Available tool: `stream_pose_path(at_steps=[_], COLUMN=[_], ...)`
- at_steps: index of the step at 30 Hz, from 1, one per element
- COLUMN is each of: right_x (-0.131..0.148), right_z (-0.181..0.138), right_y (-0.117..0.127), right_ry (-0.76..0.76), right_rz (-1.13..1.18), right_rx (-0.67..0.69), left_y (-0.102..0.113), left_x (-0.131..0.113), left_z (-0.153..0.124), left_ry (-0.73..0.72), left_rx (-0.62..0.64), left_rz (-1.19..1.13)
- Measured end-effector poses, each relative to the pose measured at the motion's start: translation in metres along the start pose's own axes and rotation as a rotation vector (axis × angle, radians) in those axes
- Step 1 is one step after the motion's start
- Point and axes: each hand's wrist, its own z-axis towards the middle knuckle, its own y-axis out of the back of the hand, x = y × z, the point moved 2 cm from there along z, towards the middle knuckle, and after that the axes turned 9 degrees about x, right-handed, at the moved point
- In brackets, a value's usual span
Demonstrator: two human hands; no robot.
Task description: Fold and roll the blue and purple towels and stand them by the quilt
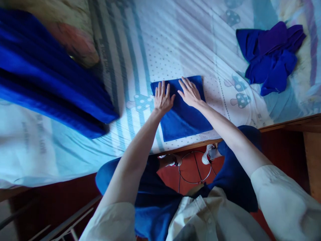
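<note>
Flat, two hands (177, 95) press one folded cloth (184, 117).

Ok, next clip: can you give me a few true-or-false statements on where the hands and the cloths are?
1. The left hand and the right hand both lie flat on the folded blue cloth. True.
2. The folded blue cloth lies on the floor. False: it lies on the bed sheet, near the bed's edge.
3. A crumpled blue pile lies off to the right, apart from both hands. True.
4. The right hand grips the crumpled blue pile. False: it rests open on the folded blue cloth, fingers spread.
5. A large blue fabric lies on the bed to the left. True.
</note>
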Motion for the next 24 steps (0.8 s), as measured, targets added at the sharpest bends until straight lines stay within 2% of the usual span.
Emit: stream_pose_path(at_steps=[3, 5, 7, 10, 12, 14, 17, 20, 22, 24], right_x=[-0.017, -0.031, -0.031, -0.002, 0.022, 0.033, 0.020, 0.002, 0.006, 0.024], right_z=[-0.009, -0.005, -0.001, -0.008, -0.026, -0.051, -0.080, -0.090, -0.093, -0.103], right_y=[-0.006, 0.001, 0.009, 0.011, 0.004, -0.005, -0.008, -0.002, -0.003, -0.012], right_ry=[-0.020, -0.049, -0.077, -0.075, -0.025, 0.019, 0.000, -0.090, -0.138, -0.137], right_rz=[-0.004, 0.000, 0.006, -0.004, -0.019, -0.011, 0.026, 0.028, 0.020, 0.023], right_rx=[0.051, 0.063, 0.067, 0.042, 0.021, 0.028, 0.045, 0.012, -0.008, -0.006], left_y=[-0.005, 0.001, 0.006, -0.002, -0.019, -0.037, -0.052, -0.052, -0.054, -0.061], left_x=[0.017, 0.029, 0.031, 0.008, -0.015, -0.033, -0.042, -0.039, -0.044, -0.056], left_z=[-0.005, -0.002, 0.001, -0.002, -0.014, -0.031, -0.057, -0.073, -0.080, -0.089], left_ry=[0.048, 0.079, 0.092, 0.050, 0.002, -0.017, -0.004, 0.027, 0.046, 0.042], left_rx=[0.024, 0.025, 0.010, -0.020, -0.014, 0.002, 0.025, 0.016, 0.003, 0.022], left_rz=[0.001, 0.005, 0.000, -0.011, -0.011, -0.019, -0.041, -0.060, -0.063, -0.061])
